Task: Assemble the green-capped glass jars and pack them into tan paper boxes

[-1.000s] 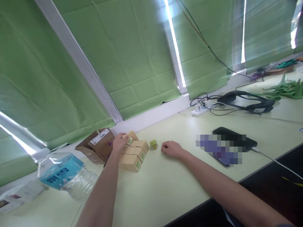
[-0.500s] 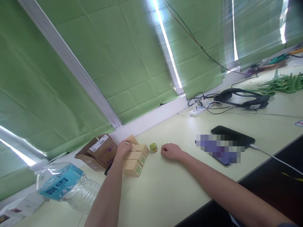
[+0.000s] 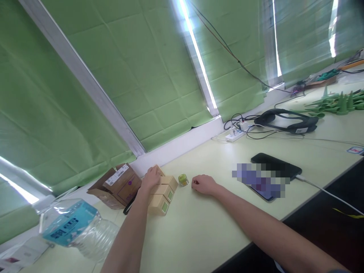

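Several tan boxes (image 3: 159, 203) with green labels stand side by side in a row on the pale table. My left hand (image 3: 152, 177) is at the far end of the row, its fingers closed round the farthest box (image 3: 158, 169). A small jar with a green lid (image 3: 183, 179) stands just right of the boxes. To the right of the jar my right hand (image 3: 203, 184) rests on the table with its fingers curled; what they hold, if anything, is hidden.
An open brown carton (image 3: 123, 186) and a large water bottle (image 3: 76, 225) are at the left. Two phones (image 3: 277, 165), a power strip (image 3: 237, 134), a black headset (image 3: 287, 120) and green cones (image 3: 342, 102) lie on the right.
The view has shifted slightly. My left hand has moved a little over the farthest box, its fingers now further round it. My right hand has stayed in place beside the jar.
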The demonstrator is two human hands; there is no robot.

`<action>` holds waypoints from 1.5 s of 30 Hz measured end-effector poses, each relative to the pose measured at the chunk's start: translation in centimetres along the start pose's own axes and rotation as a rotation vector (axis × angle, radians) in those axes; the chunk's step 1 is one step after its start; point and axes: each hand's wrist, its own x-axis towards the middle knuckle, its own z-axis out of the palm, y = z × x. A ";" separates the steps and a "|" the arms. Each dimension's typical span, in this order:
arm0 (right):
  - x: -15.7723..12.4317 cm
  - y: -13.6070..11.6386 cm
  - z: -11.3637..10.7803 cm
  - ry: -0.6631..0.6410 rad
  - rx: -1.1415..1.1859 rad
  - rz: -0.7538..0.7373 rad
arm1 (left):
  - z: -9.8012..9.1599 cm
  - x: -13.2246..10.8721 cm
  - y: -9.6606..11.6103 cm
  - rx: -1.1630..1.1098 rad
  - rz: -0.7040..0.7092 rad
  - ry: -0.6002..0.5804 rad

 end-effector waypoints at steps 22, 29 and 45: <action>0.3 0.4 -0.1 -0.025 0.021 0.032 | -2.5 -0.6 6.7 -0.082 -0.074 0.580; 0.2 0.5 -0.1 0.012 0.102 0.055 | -3.2 -7.8 11.7 -0.371 0.229 0.979; 0.8 1.7 1.1 0.200 0.245 -0.109 | 5.0 -15.0 11.2 -0.546 0.410 0.618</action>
